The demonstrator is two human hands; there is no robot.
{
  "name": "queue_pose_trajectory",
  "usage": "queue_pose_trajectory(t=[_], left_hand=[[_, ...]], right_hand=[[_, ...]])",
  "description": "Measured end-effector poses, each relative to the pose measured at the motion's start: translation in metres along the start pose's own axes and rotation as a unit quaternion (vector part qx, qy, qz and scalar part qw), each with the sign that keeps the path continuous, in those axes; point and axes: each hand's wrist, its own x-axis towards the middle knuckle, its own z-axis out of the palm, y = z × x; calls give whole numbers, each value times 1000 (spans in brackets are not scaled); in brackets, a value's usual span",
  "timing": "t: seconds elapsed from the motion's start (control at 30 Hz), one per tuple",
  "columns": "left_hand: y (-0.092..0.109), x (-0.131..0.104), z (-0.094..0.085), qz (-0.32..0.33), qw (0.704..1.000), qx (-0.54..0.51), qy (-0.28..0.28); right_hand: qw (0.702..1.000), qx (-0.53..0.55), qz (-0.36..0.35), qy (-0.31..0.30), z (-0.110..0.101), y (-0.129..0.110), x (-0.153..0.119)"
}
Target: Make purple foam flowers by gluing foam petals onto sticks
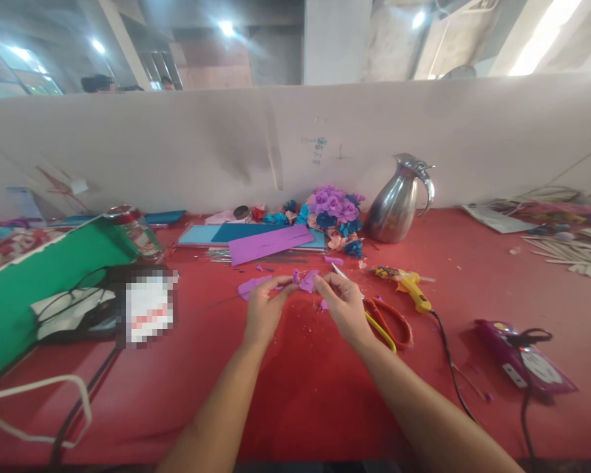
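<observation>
Above the middle of the red table, my left hand (266, 310) pinches a small rolled purple bud (296, 277). Close on its right, my right hand (343, 305) grips a curved purple petal (308, 282) between thumb and fingers. The petal is beside the bud; whether they touch is hard to tell. A few loose purple pieces (252, 286) lie just behind my left hand. Scissors with red and yellow handles (390, 323) lie partly behind my right hand and wrist. Behind both hands, a purple strip (270, 244) rests on blue sheets (197, 234).
A yellow glue gun (416, 292) lies right of the scissors, its cord running to the front. Further right is a purple power box (525, 361). A metal jug (395, 200) stands behind, beside purple and blue flowers (332, 209). Glasses (71, 299) lie left.
</observation>
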Motion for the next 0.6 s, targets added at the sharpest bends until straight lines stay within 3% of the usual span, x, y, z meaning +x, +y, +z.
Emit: queue_pose_trajectory(t=[0.13,0.33,0.6], left_hand=[[7,-2,3,13,999,43,-13],[9,-3,10,47,995,65,-51],[-3,-1,12,7,993,65,-101]], right_hand=[[1000,10,-29,0,3,-3,-3],[1000,-20,-12,-12,4,2,-1],[997,-65,21,-22,4,8,3]])
